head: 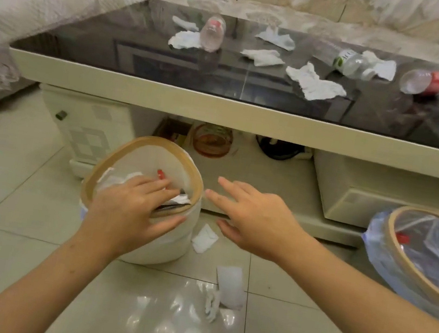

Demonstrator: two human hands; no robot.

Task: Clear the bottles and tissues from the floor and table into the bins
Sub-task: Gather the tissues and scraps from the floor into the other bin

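Observation:
A white bin [161, 240] with a wooden rim stands on the floor before the table. My left hand [133, 204] grips its near rim, fingers inside over tissues and a red-capped bottle, thumb outside. My right hand [256, 217] hovers open to the right of this bin, holding nothing. A second bin [386, 265] lined with a blue bag stands at the right. On the glass table [166, 93] lie a clear bottle [212, 33], a green-labelled bottle [350, 62], a red-labelled bottle [430, 82] and several crumpled tissues [314, 83]. More tissues [204, 239] lie on the floor.
A sofa with a lace cover [22, 8] runs along the left and behind the table. Under the table sit an orange glass jar [210, 142] and a dark object [277, 149]. The floor is glossy tile with scattered tissues near my feet.

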